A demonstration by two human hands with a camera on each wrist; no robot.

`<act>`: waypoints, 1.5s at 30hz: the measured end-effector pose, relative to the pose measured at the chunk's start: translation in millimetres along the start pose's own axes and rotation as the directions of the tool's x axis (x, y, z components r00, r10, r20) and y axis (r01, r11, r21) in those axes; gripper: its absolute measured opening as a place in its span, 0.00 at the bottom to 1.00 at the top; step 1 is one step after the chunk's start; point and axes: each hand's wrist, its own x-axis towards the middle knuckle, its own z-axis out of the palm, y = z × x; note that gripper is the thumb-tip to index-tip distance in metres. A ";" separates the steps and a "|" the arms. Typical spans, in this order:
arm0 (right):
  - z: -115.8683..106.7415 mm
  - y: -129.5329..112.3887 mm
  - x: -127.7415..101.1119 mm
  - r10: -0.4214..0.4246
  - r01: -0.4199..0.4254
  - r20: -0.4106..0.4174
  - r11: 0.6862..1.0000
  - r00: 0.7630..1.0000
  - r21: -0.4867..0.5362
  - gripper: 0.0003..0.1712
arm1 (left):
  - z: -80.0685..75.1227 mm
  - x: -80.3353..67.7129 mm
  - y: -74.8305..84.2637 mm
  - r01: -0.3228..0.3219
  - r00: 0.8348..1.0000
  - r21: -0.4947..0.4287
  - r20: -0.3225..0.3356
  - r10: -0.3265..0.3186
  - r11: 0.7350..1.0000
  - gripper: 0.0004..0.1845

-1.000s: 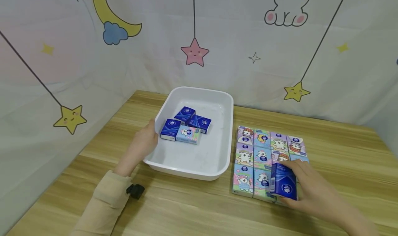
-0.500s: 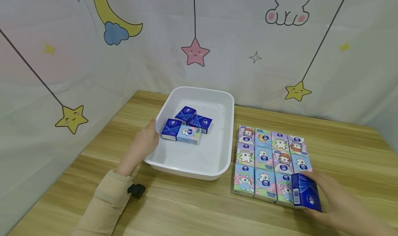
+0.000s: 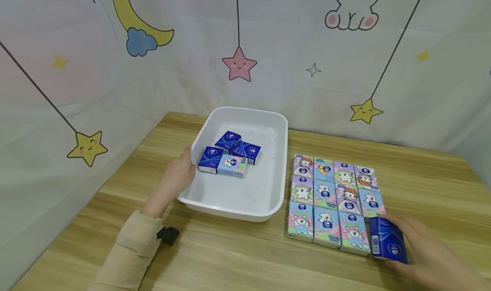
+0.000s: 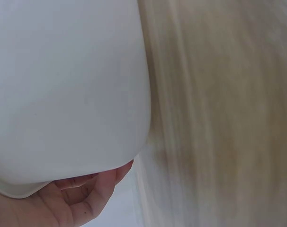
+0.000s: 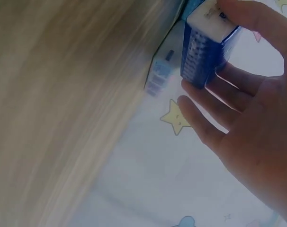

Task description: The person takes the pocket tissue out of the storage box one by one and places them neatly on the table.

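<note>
From the head view, my left hand [image 3: 177, 178] curls over the near-left rim of the white tray [image 3: 230, 210] to steady it on the wooden table [image 3: 230, 257], four tissue packs [image 3: 229, 153] lying loose inside, while my right hand [image 3: 426, 252] grips a dark blue tissue pack [image 3: 387, 239] at the near-right corner of the grid of packs [image 3: 333, 197] — just beside the last row, at the open spot in the pattern. The left wrist view shows only my fingers [image 4: 94, 189] hooked under the tray's rounded wall. The right wrist view shows thumb and fingers pinching the blue pack [image 5: 202, 52] by its ends — held on edge, clear of the table.
</note>
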 end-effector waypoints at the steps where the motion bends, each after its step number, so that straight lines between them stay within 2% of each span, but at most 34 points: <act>1: -0.2 -0.9 0.5 0.003 -0.003 0.000 1.000 1.000 -0.014 0.67 | 0.0 -0.1 0.2 0.001 1.000 0.000 0.001 -0.001 1.000 0.28; 7: 1.6 -7.2 1.2 -0.030 0.028 -0.029 0.998 0.999 -0.063 0.62 | -0.8 -0.7 2.5 0.011 1.000 -0.003 0.007 -0.011 1.000 0.28; 16: 5.7 -11.7 0.1 -0.079 0.073 -0.075 0.994 0.994 -0.080 0.59 | 0.3 -0.7 1.3 0.000 1.000 -0.017 -0.013 0.000 1.000 0.28; 21: 4.8 -12.4 1.4 -0.133 0.125 -0.113 0.989 0.985 -0.080 0.56 | -1.3 -1.1 2.4 -0.014 1.000 -0.014 -0.019 0.013 1.000 0.27; 30: 5.8 -10.6 5.2 -0.156 0.146 -0.114 0.985 0.981 -0.090 0.56 | -0.3 -0.9 1.3 -0.006 1.000 -0.025 -0.001 0.006 1.000 0.27; 37: 4.7 -11.9 5.8 -0.130 0.121 -0.078 0.987 0.988 -0.110 0.57 | 1.3 -0.1 0.7 -0.005 1.000 -0.025 0.002 0.005 1.000 0.27; 42: 3.9 -12.6 5.2 -0.192 0.180 -0.124 0.978 0.973 -0.105 0.55 | 0.8 0.3 0.8 -0.004 1.000 -0.027 0.000 0.004 1.000 0.27; 45: 4.1 -13.4 5.3 -0.184 0.172 -0.117 0.979 0.976 -0.109 0.55 | 0.1 -0.1 1.3 -0.002 1.000 -0.016 -0.004 0.002 1.000 0.27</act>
